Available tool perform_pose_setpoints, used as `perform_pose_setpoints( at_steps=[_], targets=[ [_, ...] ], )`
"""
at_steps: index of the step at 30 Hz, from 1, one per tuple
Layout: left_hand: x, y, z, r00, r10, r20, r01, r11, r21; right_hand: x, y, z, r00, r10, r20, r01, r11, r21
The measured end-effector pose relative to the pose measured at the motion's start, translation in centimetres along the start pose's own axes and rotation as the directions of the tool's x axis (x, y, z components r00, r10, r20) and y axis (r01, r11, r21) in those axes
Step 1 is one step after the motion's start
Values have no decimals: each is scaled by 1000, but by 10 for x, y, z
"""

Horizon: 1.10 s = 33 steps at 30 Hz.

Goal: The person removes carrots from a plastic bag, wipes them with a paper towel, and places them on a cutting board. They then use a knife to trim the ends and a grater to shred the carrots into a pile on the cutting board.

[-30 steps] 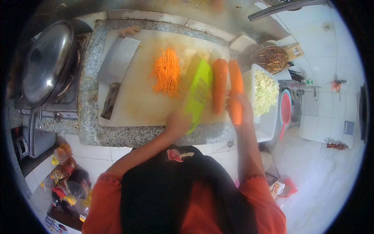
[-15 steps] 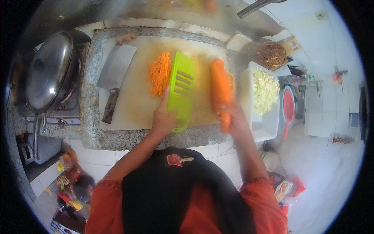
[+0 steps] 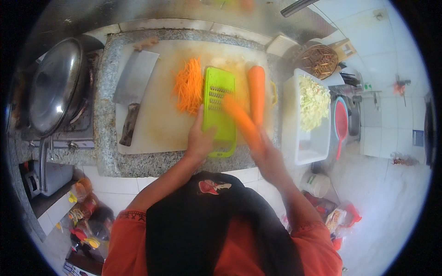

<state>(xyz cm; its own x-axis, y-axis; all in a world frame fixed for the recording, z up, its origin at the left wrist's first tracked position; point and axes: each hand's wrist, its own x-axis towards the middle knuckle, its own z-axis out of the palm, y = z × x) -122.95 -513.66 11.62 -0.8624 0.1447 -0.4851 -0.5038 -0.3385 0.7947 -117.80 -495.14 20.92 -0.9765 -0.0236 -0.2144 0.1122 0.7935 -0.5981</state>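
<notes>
My left hand (image 3: 200,140) grips the left lower edge of a lime-green grater (image 3: 221,131), which leans on the cutting board (image 3: 161,124). In my right hand (image 3: 269,161) is a carrot (image 3: 244,122), slightly blurred, its far end at the grater's metal teeth. A second, thicker whole carrot (image 3: 257,92) lies on the board just beyond that hand. Left of the grater sits a pile of shredded carrot (image 3: 189,87). A cleaver (image 3: 136,78) with a dark handle rests on the board's left side.
A lidded wok (image 3: 57,87) stands on the stove at left. To the right, a white tub (image 3: 315,152) holds shredded pale green vegetable (image 3: 313,103). Beyond it are a brown woven basket (image 3: 320,62) and a red strainer (image 3: 341,117). A piece of ginger (image 3: 146,43) lies at the board's far edge.
My right hand has moved left and tilted its carrot onto the grater. The thicker carrot is now apart from it on the board. The grater has shifted slightly right and turned more face-up.
</notes>
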Motion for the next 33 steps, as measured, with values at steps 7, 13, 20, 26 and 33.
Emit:
perform_pose_setpoints(
  at_steps=[7,13,20,26,33],
  targets=[
    [9,-32,12,999,54,-5,-53,990,128,62,1,14,993,-98,-71,81,975,-206],
    [17,-15,21,1000,-5,-1,5,1000,17,116,-25,9,995,83,60,-63,958,-278],
    [27,-32,22,998,55,-29,-57,995,-78,1,-25,-6,998,-56,27,61,941,-333],
    [50,23,8,995,1,-99,-22,977,-211,103,-31,17,999,-52,0,50,961,-273],
    [52,-20,18,978,173,-114,-164,983,86,111,-6,46,943,-289,-165,208,898,-388]
  ],
)
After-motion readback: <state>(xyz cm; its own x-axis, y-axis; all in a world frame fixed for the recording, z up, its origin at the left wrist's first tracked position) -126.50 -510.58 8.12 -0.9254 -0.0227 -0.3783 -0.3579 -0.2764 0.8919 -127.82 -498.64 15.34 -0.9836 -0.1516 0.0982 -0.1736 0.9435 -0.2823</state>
